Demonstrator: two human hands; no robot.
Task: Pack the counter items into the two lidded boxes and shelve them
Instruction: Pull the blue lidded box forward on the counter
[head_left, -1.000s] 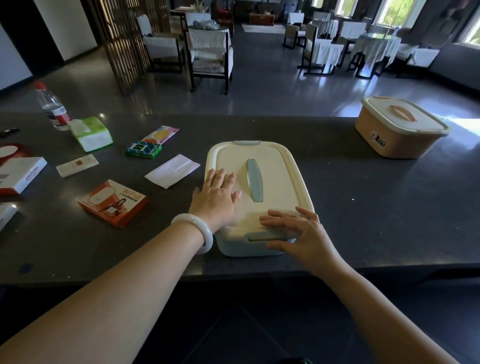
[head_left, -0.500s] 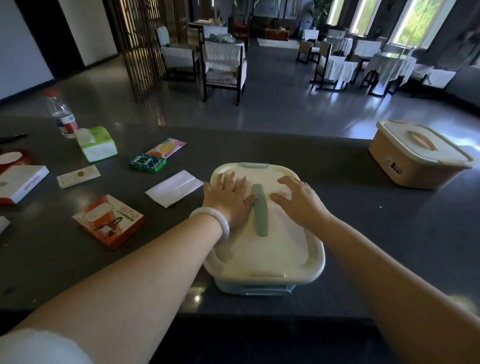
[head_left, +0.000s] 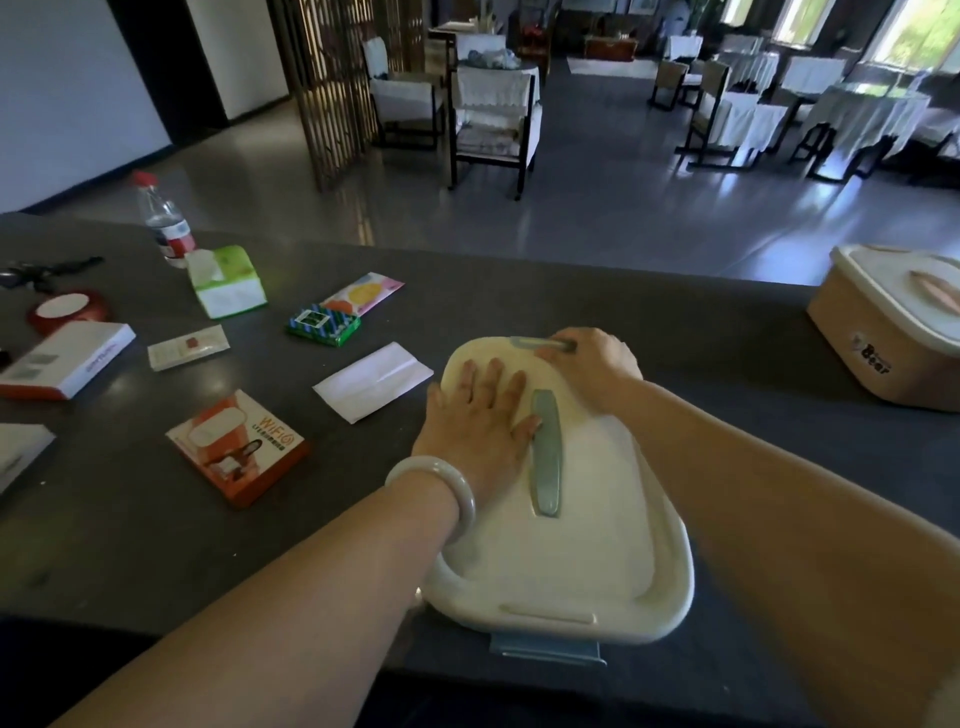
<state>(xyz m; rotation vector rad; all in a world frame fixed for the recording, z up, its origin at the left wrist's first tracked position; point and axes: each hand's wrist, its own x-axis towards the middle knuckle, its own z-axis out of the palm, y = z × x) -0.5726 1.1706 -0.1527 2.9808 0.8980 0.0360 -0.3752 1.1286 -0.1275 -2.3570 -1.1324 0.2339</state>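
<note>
A cream lidded box (head_left: 587, 561) with a blue-grey handle (head_left: 545, 452) sits at the counter's near edge. My left hand (head_left: 478, 421) lies flat on the lid, left of the handle, fingers spread. My right hand (head_left: 592, 364) is at the lid's far edge, fingers curled around the far latch (head_left: 524, 343). The near latch (head_left: 545, 652) hangs open below the lid. A second box (head_left: 883, 332), tan with a cream lid, stands at the far right. Loose items lie to the left: an orange WiFi box (head_left: 239, 447), a white paper (head_left: 371, 382), a green packet (head_left: 322, 325), a colourful packet (head_left: 363, 292).
Further left on the dark counter (head_left: 701, 322) are a tissue pack (head_left: 226, 280), a water bottle (head_left: 166, 221), a small white packet (head_left: 187, 347), a white-and-red box (head_left: 65, 358), a red tin (head_left: 67, 310) and scissors (head_left: 47, 270). Chairs and tables stand beyond the counter.
My right hand went from the near latch across the lid to the far latch. My left hand stayed flat on the lid. The view moved closer over the box.
</note>
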